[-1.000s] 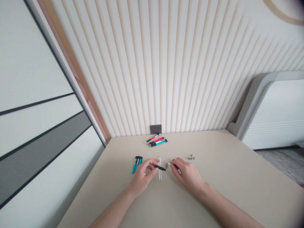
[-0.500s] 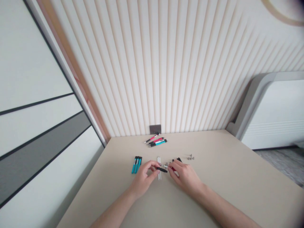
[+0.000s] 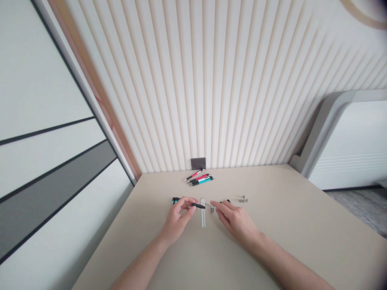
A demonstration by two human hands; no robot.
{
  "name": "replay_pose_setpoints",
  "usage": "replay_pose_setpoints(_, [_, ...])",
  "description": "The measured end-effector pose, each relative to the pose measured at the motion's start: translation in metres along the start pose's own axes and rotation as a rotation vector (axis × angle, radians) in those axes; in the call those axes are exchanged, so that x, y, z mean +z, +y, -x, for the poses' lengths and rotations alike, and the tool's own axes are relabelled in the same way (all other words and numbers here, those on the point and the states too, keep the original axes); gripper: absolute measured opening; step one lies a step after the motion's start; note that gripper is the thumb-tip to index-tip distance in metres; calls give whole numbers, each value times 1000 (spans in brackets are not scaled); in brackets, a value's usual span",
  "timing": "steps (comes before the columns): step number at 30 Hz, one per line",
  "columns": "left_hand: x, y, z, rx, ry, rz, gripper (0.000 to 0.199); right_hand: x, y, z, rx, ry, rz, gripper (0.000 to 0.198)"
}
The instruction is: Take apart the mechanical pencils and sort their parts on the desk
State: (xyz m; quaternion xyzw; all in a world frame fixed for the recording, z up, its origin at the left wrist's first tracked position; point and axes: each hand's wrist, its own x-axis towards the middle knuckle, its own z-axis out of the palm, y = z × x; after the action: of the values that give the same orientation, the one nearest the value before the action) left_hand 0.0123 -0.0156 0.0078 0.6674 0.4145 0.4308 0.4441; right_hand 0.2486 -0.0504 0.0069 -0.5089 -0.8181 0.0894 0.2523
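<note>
My left hand (image 3: 176, 221) pinches a short black pen barrel part (image 3: 198, 206) between thumb and fingers, held above the table beside the white refill tubes (image 3: 202, 219). To the right, my right hand (image 3: 234, 217) is low over the table with its index finger stretched out. Its fingertips are at small metal springs (image 3: 212, 210); whether they touch one is too small to tell. Turquoise pen barrels (image 3: 175, 200) are mostly covered by my left hand. Black pen parts (image 3: 228, 201) show just behind my right hand.
Several red and turquoise pens (image 3: 201, 180) lie near the back edge, below a dark wall socket (image 3: 198, 163). Small grey metal pieces (image 3: 243, 199) are grouped at the right on the beige table (image 3: 287, 225). A ribbed wall (image 3: 208, 88) rises behind.
My left hand has moved left and away from me with the black barrel part, now partly over the turquoise barrels. My right hand's fingers have straightened, and the red piece there no longer shows.
</note>
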Motion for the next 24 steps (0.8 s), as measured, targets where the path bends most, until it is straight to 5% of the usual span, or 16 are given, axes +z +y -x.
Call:
replay_pose_setpoints(8, [-9,-1,-5,-22,130,80,26,-6,9,1,37,11,2,37])
replay_pose_setpoints(24, [-2,-8,-2,-46,76,-14,28,-17,16,-2,180,-199,389,28])
